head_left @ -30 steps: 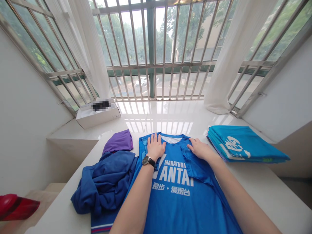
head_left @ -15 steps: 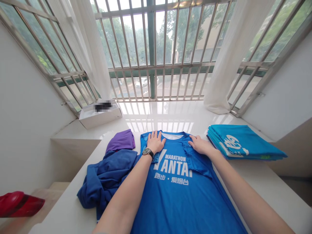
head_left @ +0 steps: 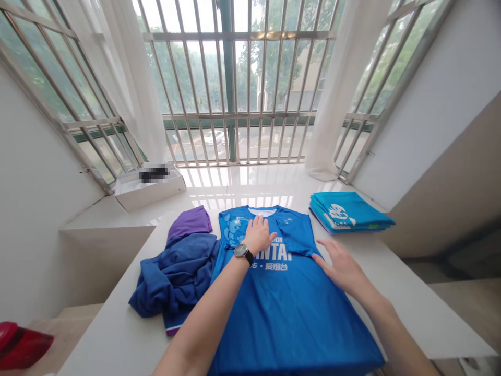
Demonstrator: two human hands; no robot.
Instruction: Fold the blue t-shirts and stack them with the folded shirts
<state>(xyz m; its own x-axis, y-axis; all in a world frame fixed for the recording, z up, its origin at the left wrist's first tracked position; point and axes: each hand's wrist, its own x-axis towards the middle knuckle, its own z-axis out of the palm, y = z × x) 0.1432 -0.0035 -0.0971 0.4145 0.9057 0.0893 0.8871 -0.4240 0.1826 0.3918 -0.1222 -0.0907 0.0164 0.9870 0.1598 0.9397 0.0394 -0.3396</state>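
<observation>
A bright blue marathon shirt (head_left: 282,303) with white lettering lies flat on the white table (head_left: 117,334), its right sleeve folded inward. My left hand (head_left: 260,235), with a black watch on the wrist, rests flat and open on the shirt's chest just below the collar. My right hand (head_left: 340,266) lies open with fingers spread at the shirt's right edge, below the folded sleeve. Neither hand holds anything.
A crumpled dark blue garment (head_left: 176,277) and a purple cloth (head_left: 190,222) lie left of the shirt. A stack of folded turquoise shirts (head_left: 348,211) sits at the right. A white box (head_left: 151,188) stands on the sill by barred windows. A red object (head_left: 19,344) shows at lower left.
My right hand slid from the shirt's right shoulder down along its right side. My left hand moved slightly toward the chest's middle. The view pulled back.
</observation>
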